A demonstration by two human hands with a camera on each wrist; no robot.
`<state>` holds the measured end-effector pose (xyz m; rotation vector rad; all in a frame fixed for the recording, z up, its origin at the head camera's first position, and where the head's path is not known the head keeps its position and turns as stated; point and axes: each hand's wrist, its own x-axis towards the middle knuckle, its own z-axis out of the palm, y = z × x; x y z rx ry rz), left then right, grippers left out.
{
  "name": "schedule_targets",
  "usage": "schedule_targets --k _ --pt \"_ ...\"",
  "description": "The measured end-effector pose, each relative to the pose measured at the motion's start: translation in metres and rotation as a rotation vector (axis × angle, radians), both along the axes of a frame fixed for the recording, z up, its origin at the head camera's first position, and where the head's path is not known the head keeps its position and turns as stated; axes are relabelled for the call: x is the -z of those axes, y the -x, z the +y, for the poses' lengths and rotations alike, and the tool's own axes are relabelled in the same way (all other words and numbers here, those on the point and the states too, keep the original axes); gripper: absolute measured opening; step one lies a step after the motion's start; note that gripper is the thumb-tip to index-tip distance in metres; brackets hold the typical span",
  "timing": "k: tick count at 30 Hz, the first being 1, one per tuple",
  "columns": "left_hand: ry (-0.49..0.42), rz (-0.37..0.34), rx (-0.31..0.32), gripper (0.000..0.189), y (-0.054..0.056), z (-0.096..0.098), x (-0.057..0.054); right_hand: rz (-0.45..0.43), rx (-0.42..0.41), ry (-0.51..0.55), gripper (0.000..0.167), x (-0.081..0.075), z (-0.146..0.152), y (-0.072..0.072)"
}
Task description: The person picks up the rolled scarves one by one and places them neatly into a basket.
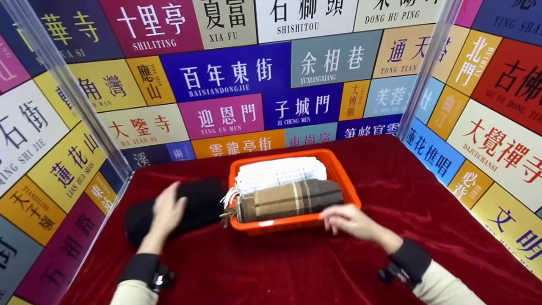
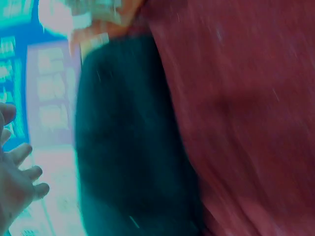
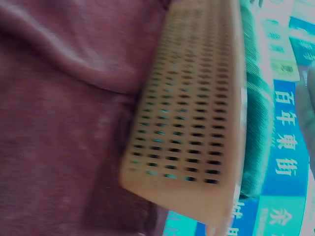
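A black rolled cloth [image 1: 201,201] lies to the left of an orange plastic basket [image 1: 290,221]. Over the roll hovers or rests my left hand [image 1: 167,210]; contact is hard to judge. The left wrist view shows that hand's spread fingers [image 2: 19,172] beside the blurred dark roll [image 2: 128,137]. In the basket lie a rolled brown plaid scarf [image 1: 292,197] in front and a folded white fringed cloth [image 1: 281,169] behind. My right hand [image 1: 351,221], fingers loosely bent, is at the basket's front right corner and grips nothing visible; whether it touches the rim I cannot tell.
Dark red velvet cloth [image 1: 292,271] covers the table. Walls printed with coloured sign panels [image 1: 226,74] stand at the back and both sides, with clear corner strips [image 1: 427,67] where they meet. Fringe [image 1: 227,214] from the scarf hangs over the basket's left edge.
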<state>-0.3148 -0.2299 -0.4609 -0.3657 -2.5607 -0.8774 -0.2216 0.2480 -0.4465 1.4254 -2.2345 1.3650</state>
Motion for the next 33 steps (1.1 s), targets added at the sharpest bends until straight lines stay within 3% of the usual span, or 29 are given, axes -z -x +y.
schedule_targets --k 3,6,10,14,18,21,25,29,33 --pt "0.032 -0.134 -0.061 0.061 -0.002 -0.03 0.008 -0.039 -0.08 -0.091 0.023 0.005 -0.003 -0.015" --pt "0.146 -0.239 -0.058 0.079 -0.002 -0.046 0.015 -0.056 -0.101 -0.173 0.022 0.021 0.0 -0.018" --pt "0.3 -0.257 -0.049 0.091 0.004 -0.05 0.02 -0.125 -0.094 -0.237 0.022 0.046 0.008 -0.014" --pt "0.41 -0.262 -0.091 0.097 0.012 -0.05 0.022 -0.171 -0.079 -0.262 0.021 0.055 0.01 -0.016" --pt "0.5 -0.326 -0.154 0.101 0.017 -0.047 0.029 -0.185 -0.093 -0.275 0.02 0.062 0.012 -0.018" --pt "0.55 -0.366 -0.202 0.098 0.019 -0.042 0.036 -0.168 -0.109 -0.285 0.02 0.066 0.013 -0.019" --pt "0.575 -0.351 -0.247 0.08 0.02 -0.032 0.042 -0.155 -0.105 -0.293 0.019 0.066 0.012 -0.018" --pt "0.553 -0.34 -0.248 0.058 0.021 -0.028 0.044 -0.172 -0.095 -0.293 0.019 0.065 0.009 -0.017" --pt "0.534 -0.286 -0.252 0.05 0.023 -0.031 0.045 -0.204 -0.091 -0.278 0.019 0.066 0.005 -0.016"
